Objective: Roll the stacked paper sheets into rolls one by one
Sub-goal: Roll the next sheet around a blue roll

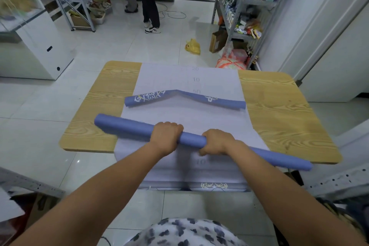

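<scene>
A long blue-violet paper roll lies slantwise over the stacked pale sheets, its left end past the stack's edge and its right end near the table's front right. My left hand grips the roll near its middle, fingers curled over the top. Just to the right, my right hand also grips it. A second roll, blue with white ornament and bent in the middle, rests farther back on the stack. The sheets hang over the table's near edge.
The wooden table shows bare at both sides of the stack. Metal shelves stand at the back right, a white cabinet at the left. A person's legs and a yellow bag are on the tiled floor beyond.
</scene>
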